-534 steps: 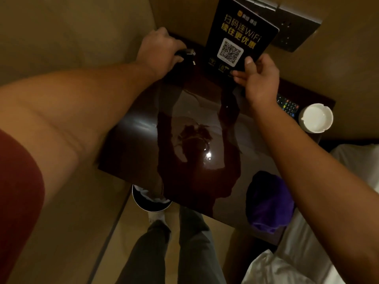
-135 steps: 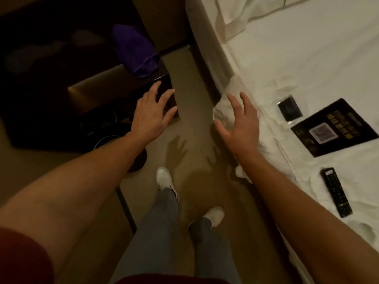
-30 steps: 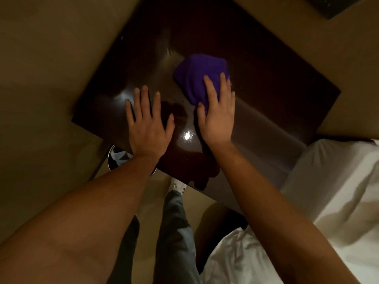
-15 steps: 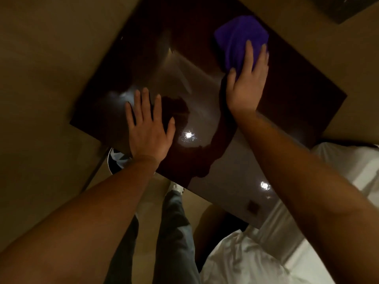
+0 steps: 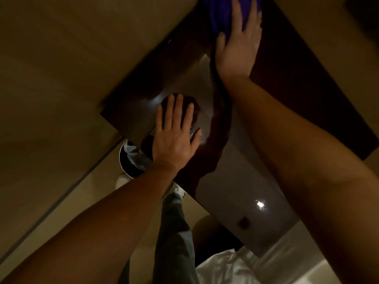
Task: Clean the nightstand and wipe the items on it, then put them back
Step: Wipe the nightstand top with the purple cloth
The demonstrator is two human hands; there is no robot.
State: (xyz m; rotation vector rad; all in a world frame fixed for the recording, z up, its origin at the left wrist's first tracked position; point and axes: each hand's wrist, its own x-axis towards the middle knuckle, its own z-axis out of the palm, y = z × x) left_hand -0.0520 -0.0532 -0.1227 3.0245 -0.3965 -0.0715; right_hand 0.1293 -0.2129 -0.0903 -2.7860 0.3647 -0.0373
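Wiping the dark bench top with a purple cloth.

The right hand [image 5: 238,46] presses flat, fingers straight, on the purple cloth [image 5: 220,15] at the far part of the glossy bench [image 5: 307,95]. The left hand [image 5: 174,136] lies open, palm down, on the near edge, holding nothing. A bin [image 5: 128,160] stands below; white bedding [image 5: 225,265] lies beside.
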